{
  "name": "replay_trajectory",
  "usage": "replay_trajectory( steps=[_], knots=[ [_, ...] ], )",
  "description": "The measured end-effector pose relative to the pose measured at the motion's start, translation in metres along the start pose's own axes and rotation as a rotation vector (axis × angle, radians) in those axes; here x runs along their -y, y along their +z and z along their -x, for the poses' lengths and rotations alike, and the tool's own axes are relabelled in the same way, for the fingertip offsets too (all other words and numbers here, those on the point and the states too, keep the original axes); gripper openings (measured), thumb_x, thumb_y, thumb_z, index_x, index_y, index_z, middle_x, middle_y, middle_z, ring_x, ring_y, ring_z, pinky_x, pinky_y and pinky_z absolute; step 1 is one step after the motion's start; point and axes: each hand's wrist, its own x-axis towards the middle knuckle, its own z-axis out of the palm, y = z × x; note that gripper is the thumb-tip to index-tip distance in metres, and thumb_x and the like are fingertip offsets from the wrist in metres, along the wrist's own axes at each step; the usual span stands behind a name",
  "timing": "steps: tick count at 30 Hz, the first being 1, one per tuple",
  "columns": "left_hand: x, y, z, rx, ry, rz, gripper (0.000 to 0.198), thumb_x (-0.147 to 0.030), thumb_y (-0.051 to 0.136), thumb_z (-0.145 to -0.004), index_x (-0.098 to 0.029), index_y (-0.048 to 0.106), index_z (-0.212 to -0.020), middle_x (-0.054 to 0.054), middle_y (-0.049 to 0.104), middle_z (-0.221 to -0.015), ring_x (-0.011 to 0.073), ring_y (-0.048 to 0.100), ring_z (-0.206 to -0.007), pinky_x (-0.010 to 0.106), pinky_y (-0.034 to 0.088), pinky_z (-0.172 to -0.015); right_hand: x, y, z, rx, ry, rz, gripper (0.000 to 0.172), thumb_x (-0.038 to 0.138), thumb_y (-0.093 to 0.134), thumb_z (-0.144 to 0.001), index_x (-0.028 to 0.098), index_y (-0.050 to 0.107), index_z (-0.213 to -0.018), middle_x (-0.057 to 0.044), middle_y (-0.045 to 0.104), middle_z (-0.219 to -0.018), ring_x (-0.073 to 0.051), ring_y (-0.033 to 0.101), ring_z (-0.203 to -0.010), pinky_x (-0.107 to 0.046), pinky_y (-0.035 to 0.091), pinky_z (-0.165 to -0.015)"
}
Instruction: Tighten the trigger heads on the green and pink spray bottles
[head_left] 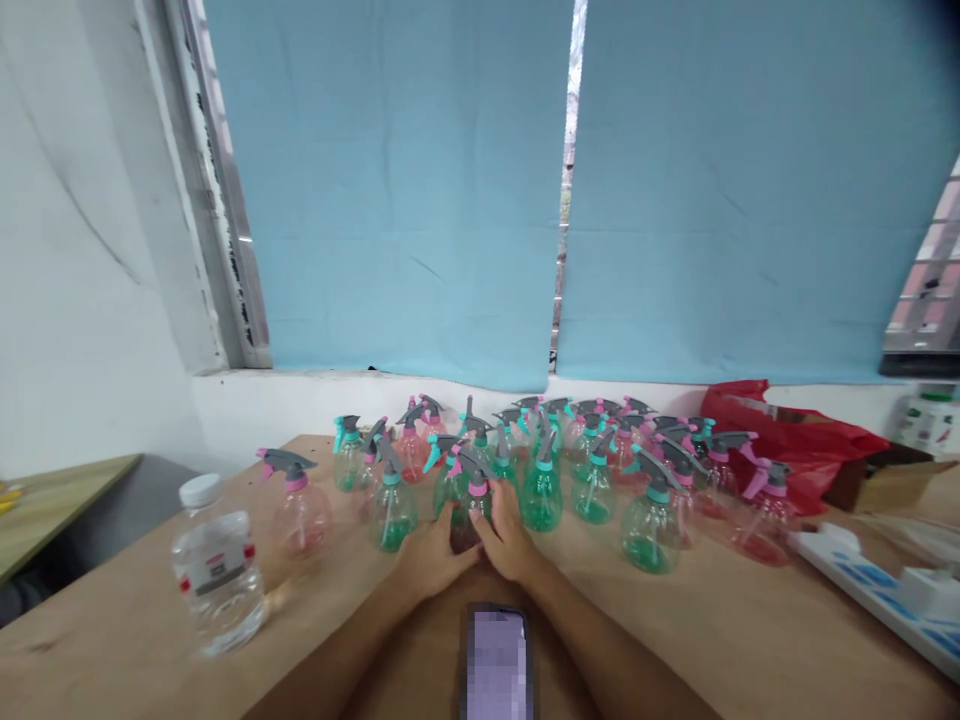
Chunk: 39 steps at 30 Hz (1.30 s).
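Note:
Both my hands are around one small spray bottle [478, 489] with a grey trigger head and a pink collar, upright on the wooden table. My left hand [435, 552] curls against its left side. On the other side my right hand [507, 535] wraps it, the thumb across the front. The fingers hide most of the bottle's body. Close beside the hands stand a green spray bottle [394, 512] on the left and another green spray bottle [541, 497] on the right. A phone [498, 662] lies in front of me, between my forearms.
Several pink and green spray bottles crowd the table's back. A pink spray bottle [300, 518] and a clear water bottle [217, 570] stand left. On the right are a white power strip [862, 580], a red plastic bag [787, 445] and a cardboard box [900, 482]. Blue curtains [412, 200] hang behind.

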Motion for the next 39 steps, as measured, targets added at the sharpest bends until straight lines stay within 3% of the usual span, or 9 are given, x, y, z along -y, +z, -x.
replay_trajectory(
  steps=[4,9,13,17,20,25,28,33,39],
  knots=[
    [0.000,-0.002,0.000,-0.001,0.017,0.041,0.079,-0.069,0.055,-0.087,-0.015,0.046,-0.143,0.013,0.075,-0.096,0.0382,0.072,-0.093,0.039,0.051,-0.072,0.004,-0.003,-0.002,0.018,-0.006,0.050,0.046,0.037,0.060,-0.093,0.020,0.049,-0.134,-0.012,0.059,-0.118,-0.030,0.054,-0.111,-0.048,0.045,-0.099],
    [-0.002,-0.004,0.004,0.006,0.091,0.054,0.085,-0.079,0.057,-0.081,-0.016,0.051,-0.138,0.011,0.074,-0.094,0.0358,0.071,-0.086,0.037,0.048,-0.069,0.007,-0.016,-0.014,-0.043,0.029,0.004,0.014,0.034,0.058,-0.092,0.021,0.064,-0.096,-0.007,0.064,-0.096,-0.024,0.058,-0.092,-0.037,0.047,-0.085],
    [-0.006,-0.006,0.007,0.014,0.183,0.074,0.073,-0.076,0.054,-0.087,-0.018,0.056,-0.132,0.006,0.073,-0.087,0.0300,0.070,-0.080,0.033,0.045,-0.069,0.002,-0.039,-0.031,0.051,0.018,-0.045,0.020,0.034,0.062,-0.087,0.020,0.060,-0.074,0.000,0.057,-0.071,-0.016,0.051,-0.068,-0.027,0.038,-0.066],
    [-0.006,-0.008,0.006,0.022,0.229,0.109,0.062,-0.070,0.047,-0.095,-0.021,0.060,-0.130,0.002,0.069,-0.079,0.0247,0.067,-0.074,0.030,0.043,-0.067,-0.001,-0.080,-0.059,0.131,0.082,-0.106,0.034,0.040,0.061,-0.085,0.020,0.047,-0.062,0.005,0.043,-0.060,-0.012,0.041,-0.059,-0.025,0.029,-0.058],
    [-0.004,-0.008,0.006,0.031,0.251,0.136,0.057,-0.066,0.047,-0.097,-0.023,0.060,-0.131,0.000,0.068,-0.077,0.0221,0.067,-0.072,0.029,0.042,-0.066,0.007,-0.123,-0.081,0.281,0.121,-0.113,0.038,0.047,0.055,-0.090,0.020,0.046,-0.065,0.005,0.041,-0.063,-0.013,0.041,-0.062,-0.025,0.030,-0.058],
    [-0.004,-0.007,0.007,0.035,0.272,0.143,0.052,-0.062,0.050,-0.097,-0.023,0.059,-0.132,0.000,0.068,-0.078,0.0210,0.067,-0.073,0.028,0.042,-0.066,0.028,-0.194,-0.096,0.522,0.187,0.178,0.042,0.047,0.059,-0.089,0.020,0.045,-0.061,0.005,0.042,-0.061,-0.013,0.042,-0.062,-0.026,0.030,-0.060],
    [-0.006,-0.008,0.008,0.049,0.267,0.132,0.053,-0.061,0.050,-0.097,-0.024,0.058,-0.134,0.000,0.069,-0.079,0.0213,0.067,-0.074,0.028,0.042,-0.066,0.030,-0.218,-0.095,0.562,0.250,0.344,0.033,0.044,0.061,-0.085,0.019,0.052,-0.065,0.002,0.052,-0.064,-0.014,0.048,-0.063,-0.027,0.031,-0.060],
    [-0.008,-0.010,0.008,0.063,0.238,0.127,0.057,-0.063,0.053,-0.094,-0.025,0.057,-0.136,0.001,0.071,-0.082,0.0223,0.068,-0.076,0.029,0.043,-0.068,0.016,-0.224,-0.092,0.610,0.416,0.612,0.024,0.035,0.064,-0.079,0.018,0.056,-0.064,-0.002,0.060,-0.064,-0.018,0.057,-0.064,-0.027,0.032,-0.057],
    [-0.008,-0.011,0.007,0.071,0.233,0.137,0.058,-0.062,0.056,-0.093,-0.024,0.057,-0.137,0.001,0.070,-0.082,0.0218,0.067,-0.075,0.028,0.043,-0.067,-0.006,-0.219,-0.092,0.565,0.563,0.709,0.014,0.030,0.069,-0.076,0.017,0.065,-0.076,-0.008,0.070,-0.077,-0.021,0.066,-0.073,-0.025,0.038,-0.059]
  ],
)
